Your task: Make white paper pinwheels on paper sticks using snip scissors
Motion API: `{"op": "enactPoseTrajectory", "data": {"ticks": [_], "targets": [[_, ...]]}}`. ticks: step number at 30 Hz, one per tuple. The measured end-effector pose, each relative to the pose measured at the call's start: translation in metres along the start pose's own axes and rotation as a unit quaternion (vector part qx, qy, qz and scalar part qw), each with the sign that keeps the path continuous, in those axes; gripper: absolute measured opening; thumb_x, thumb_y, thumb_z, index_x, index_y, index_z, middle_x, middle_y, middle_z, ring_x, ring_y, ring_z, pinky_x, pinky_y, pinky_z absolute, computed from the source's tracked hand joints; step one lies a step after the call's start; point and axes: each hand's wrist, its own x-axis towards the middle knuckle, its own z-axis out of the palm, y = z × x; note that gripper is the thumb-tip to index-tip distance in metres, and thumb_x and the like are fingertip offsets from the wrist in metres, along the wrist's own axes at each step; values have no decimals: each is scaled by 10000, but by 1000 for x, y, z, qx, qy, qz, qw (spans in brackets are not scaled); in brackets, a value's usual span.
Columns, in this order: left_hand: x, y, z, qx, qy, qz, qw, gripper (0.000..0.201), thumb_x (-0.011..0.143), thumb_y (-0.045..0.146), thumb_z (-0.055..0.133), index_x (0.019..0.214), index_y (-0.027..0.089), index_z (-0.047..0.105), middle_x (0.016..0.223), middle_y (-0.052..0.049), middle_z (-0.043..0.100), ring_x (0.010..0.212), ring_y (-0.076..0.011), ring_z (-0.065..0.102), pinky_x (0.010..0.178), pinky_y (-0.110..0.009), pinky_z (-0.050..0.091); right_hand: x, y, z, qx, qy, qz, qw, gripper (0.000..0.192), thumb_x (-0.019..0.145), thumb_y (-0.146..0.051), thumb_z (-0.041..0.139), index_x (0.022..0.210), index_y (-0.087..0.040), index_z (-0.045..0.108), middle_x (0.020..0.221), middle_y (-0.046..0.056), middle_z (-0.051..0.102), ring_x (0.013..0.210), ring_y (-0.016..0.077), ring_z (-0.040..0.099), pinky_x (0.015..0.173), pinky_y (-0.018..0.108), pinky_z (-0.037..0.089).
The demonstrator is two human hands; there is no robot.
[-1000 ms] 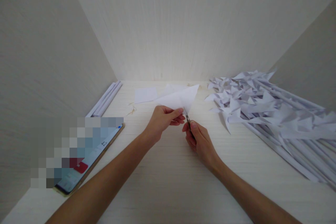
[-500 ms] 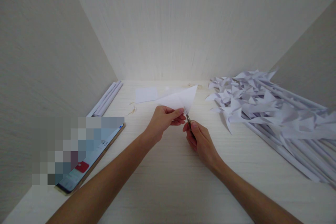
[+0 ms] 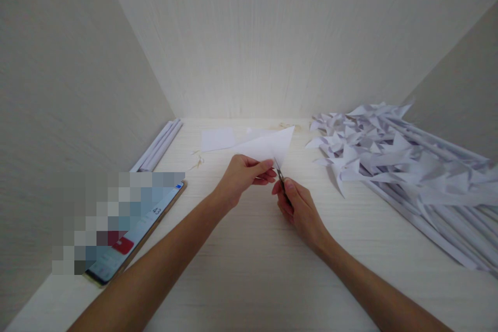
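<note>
A folded white sheet of paper [image 3: 268, 144], pointed at its upper right, is pinched by its near edge between the thumb and fingers of my left hand [image 3: 249, 174]. My right hand [image 3: 298, 202] is closed around a pair of small dark scissors [image 3: 282, 179]. Their thin blades reach the paper's lower edge, just right of my left fingertips. How far the blades are parted is too small to tell. Behind the held paper, to the left, a flat white piece of paper [image 3: 217, 139] lies on the table.
Paper pinwheels [image 3: 373, 145] with rolled-paper sticks [image 3: 439, 223] are piled along the right. At the left stand out a phone [image 3: 136, 231], partly blurred out, and several paper tubes [image 3: 159, 145]. Thin tan strips [image 3: 197, 161] lie on the table [image 3: 233, 270]. Walls [image 3: 241, 41] enclose the back and sides.
Hardly anything differs. The view has shifted very slightly, while both hands keep their hold on the paper and the scissors at nearly the same place.
</note>
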Motion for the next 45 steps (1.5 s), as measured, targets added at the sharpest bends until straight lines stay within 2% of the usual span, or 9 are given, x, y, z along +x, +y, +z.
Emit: {"op": "enactPoseTrajectory", "data": {"ticks": [30,45], "targets": [[1,0,-1,14,-2,3,1000,201,588,293,663,535,100,636,570,-57,648,501,-94,568,564,-227,471,0,0,0,-36,15,-5,999,368,802,-494,348,636,-175,427,402,-101,241,336,38,183,321,172,137],[0,3,0,17,-15,-6,1000,199,622,266,643,520,97,621,518,-40,616,471,-85,550,506,-206,452,0,0,-2,-106,40,-31,993,378,821,-480,315,617,-179,417,420,-89,249,346,47,212,338,180,162]]}}
